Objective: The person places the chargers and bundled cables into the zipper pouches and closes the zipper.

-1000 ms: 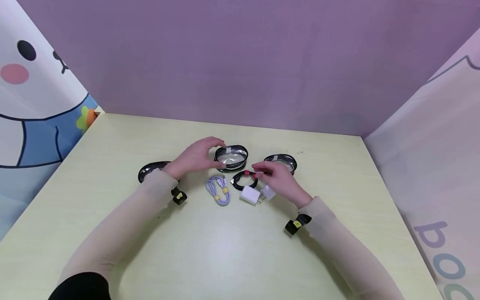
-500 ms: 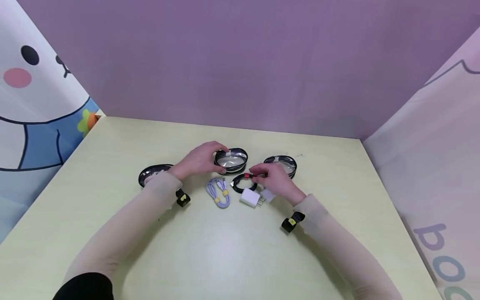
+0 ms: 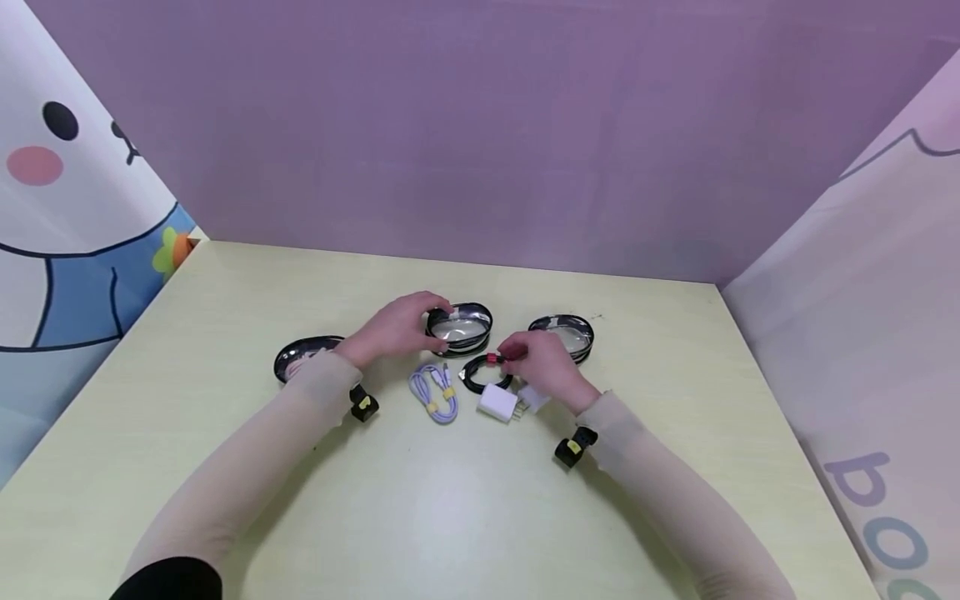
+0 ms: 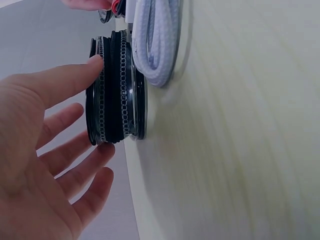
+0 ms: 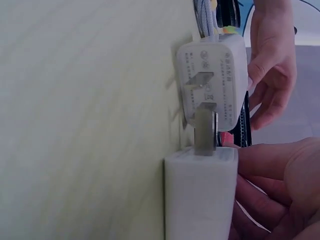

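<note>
My left hand [image 3: 397, 329] holds the side of a round black zip case [image 3: 461, 333] with a see-through top, thumb at its front and fingers at its back. The left wrist view shows the zipper [image 4: 116, 90] running round its side, with the thumb on the edge. My right hand [image 3: 547, 362] pinches a coiled black cable [image 3: 468, 381] near its red tie [image 3: 491, 358]. The coil lies just in front of the case. In the right wrist view, a white charger plug [image 5: 200, 200] hides part of the right fingers.
A lilac cable [image 3: 446, 417] with yellow ties lies front-left of the black coil. Two white chargers, one [image 3: 498, 402] nearer and one [image 3: 533, 398] beside it, lie in front. More round cases stand left [image 3: 296, 354] and right [image 3: 573, 333]. A purple wall [image 3: 465, 133] bounds the back.
My right hand has shifted slightly left and its fingers have drawn in on the black cable. My left hand stays at the middle case. The head view has tilted up slightly.
</note>
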Available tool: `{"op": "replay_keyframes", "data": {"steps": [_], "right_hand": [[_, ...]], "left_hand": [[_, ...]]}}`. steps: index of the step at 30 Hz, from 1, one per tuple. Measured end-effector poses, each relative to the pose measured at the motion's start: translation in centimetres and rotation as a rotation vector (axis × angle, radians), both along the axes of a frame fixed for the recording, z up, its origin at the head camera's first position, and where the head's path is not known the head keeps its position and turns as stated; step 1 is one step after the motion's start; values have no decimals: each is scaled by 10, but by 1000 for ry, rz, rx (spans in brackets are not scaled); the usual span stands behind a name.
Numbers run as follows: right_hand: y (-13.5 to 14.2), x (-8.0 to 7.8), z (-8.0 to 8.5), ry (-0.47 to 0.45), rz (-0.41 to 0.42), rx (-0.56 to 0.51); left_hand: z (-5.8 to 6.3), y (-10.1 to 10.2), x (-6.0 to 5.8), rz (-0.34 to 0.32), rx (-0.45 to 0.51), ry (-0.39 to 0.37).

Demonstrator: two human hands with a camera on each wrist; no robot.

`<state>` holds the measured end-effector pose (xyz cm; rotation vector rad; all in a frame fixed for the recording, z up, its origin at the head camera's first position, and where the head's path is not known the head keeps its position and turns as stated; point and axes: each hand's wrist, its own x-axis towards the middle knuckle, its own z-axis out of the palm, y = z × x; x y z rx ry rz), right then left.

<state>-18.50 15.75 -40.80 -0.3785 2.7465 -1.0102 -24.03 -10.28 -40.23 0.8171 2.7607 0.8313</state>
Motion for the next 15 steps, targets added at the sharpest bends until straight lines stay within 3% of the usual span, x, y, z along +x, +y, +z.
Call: {"op": "replay_keyframes", "data": {"steps": [15], "right_hand": [[-2,-3,-2,59,58,28]], "left_hand": [[0,-8,-2,-21,96,-69]]}}
